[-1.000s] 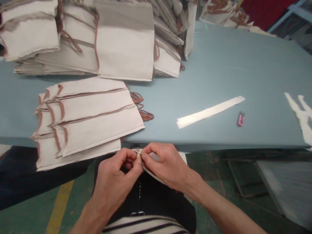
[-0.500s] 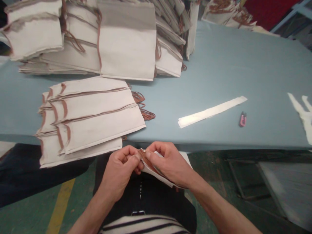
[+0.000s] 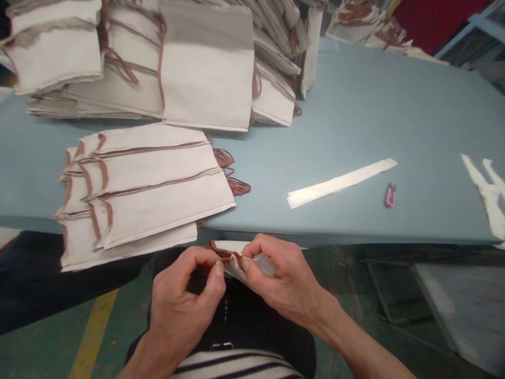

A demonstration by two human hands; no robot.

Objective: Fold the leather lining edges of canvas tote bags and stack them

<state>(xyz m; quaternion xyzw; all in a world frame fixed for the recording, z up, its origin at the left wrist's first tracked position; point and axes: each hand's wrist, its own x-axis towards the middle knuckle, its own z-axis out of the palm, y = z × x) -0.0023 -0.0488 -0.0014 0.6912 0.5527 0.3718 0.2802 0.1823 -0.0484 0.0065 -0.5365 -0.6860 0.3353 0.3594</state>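
Over my lap, just below the table edge, is an off-white cloth bag [image 3: 233, 246] with brown trim, partly hidden by my hands. My left hand [image 3: 183, 289] pinches a brown cord [image 3: 225, 259] between thumb and forefinger at the bag's edge. Thumb and fingers of my right hand [image 3: 282, 276] are closed on the bag's bunched corner, close to my left fingertips. To the left, a row of overlapping off-white bags [image 3: 158, 195] with brown edging and cord loops lies on the table, partly overhanging its front edge.
Larger piles of similar bags [image 3: 207, 68] stand at the back left of the blue-grey table [image 3: 355, 116]. To the right lie a white strip [image 3: 341, 183], small pink thread snips [image 3: 390, 196] and white scraps [image 3: 487, 189]. A dark-clothed leg [image 3: 63, 279] shows at left.
My left hand has shifted left and down, and its pinch now holds the cord stretched toward the right hand. The bag has turned, with more of its brown edge showing behind my fingers.
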